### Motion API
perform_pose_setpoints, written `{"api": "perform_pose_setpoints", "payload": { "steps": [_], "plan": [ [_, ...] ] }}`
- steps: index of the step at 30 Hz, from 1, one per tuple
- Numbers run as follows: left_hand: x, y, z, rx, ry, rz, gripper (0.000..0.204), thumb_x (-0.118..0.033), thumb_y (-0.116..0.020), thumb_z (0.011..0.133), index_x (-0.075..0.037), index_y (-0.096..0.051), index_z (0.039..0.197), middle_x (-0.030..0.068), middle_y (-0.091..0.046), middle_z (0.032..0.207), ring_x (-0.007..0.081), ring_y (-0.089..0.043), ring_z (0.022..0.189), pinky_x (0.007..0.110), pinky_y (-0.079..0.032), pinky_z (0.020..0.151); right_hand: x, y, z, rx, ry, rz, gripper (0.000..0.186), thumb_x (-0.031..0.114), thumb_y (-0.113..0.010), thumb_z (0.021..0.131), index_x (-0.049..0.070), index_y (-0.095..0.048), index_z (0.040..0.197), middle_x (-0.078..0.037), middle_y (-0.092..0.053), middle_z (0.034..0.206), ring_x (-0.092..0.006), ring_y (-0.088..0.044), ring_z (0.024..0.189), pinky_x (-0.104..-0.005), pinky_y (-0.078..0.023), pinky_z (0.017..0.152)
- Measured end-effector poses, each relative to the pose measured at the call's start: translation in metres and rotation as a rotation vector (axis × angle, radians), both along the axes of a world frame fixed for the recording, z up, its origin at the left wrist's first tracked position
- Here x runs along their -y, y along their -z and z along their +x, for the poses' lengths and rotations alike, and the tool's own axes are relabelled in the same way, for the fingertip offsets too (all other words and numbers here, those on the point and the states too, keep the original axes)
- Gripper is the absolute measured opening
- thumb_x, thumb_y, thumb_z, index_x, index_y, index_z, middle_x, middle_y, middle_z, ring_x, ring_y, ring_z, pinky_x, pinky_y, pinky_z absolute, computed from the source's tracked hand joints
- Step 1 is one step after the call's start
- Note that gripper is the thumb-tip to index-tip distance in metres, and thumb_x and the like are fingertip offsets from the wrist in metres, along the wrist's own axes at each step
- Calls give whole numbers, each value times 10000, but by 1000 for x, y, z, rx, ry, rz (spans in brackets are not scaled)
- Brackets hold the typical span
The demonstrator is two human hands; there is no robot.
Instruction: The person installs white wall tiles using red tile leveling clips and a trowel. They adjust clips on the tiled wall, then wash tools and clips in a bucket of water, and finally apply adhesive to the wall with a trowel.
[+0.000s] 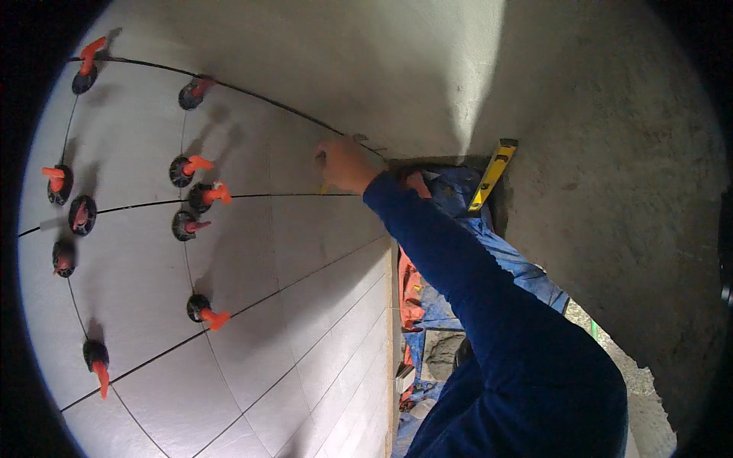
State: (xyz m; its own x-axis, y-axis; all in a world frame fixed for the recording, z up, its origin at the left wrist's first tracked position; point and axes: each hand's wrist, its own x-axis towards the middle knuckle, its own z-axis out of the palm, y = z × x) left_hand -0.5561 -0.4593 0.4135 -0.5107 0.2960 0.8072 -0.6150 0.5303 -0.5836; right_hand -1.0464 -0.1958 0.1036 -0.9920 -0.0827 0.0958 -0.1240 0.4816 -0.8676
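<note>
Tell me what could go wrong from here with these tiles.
The tiles by the right hand show none of the orange-handled clips seen farther left, so pressure might shift one. The yellow level appears close to the blue sleeve, so a bump could knock it over.

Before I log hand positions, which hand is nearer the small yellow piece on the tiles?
Right hand, just above the small yellow piece; the left hand cannot be made out clearly.

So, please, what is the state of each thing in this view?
Tiles: laid in rows.
Orange-and-black clamps: in place on the tiles, turned various ways.
Right hand: curled, at the tiles; grip unclear.
Spirit level: slanted, beside the grey wall.
Blue sheeting: wrinkled.
Sleeve: reaching the wrist.
</note>
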Motion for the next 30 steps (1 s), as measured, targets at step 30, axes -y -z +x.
{"api": "perform_pose_setpoints", "payload": {
  "steps": [30],
  "plan": [
    [13, -1, 17, 44, 115, 93, 468, -353, -579, 1023, -103, -542, 1417, 250, -450, 1447, 400, -517, 1296, 586, -509, 967, 44, -105, 150, 198, -157, -326, 513, 421, -514, 1032, -30, -703, 875, -273, -708, 913, -464, -689, 800, -543, -539, 722]
  ]
}}
